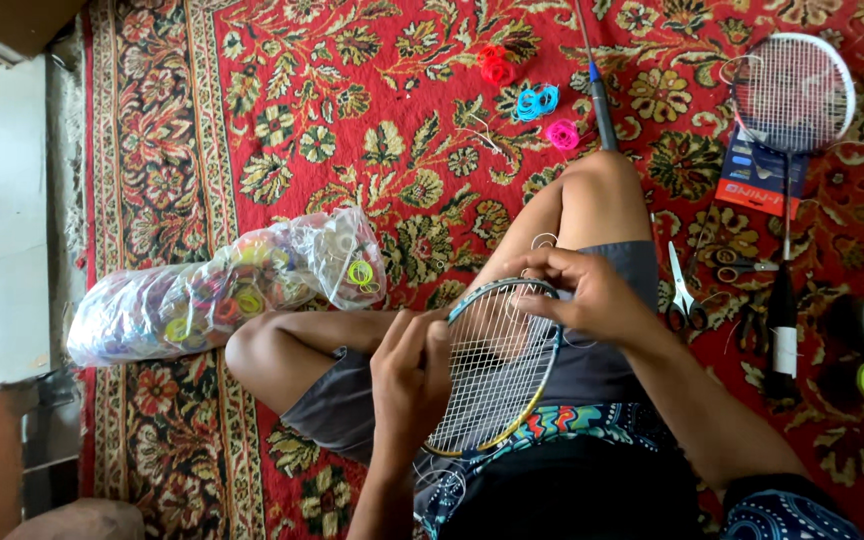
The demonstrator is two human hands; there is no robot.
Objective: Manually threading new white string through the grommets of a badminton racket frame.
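Left hand (410,375) closed round the rim of a racket head (497,365) lying across the lap; right hand (577,292) pinching thin string (542,240) at the frame's top edge. Around, on red patterned carpet (252,120): clear bag of string coils (222,290), second racket (790,95), scissors (682,295), loose coloured coils (537,100)

racket (497,365) | dark oval frame, yellowish lower rim, white string grid, loose string ends curling at top and bottom | lying tilted across the lap, head toward the raised knee | gripped at both frame sides
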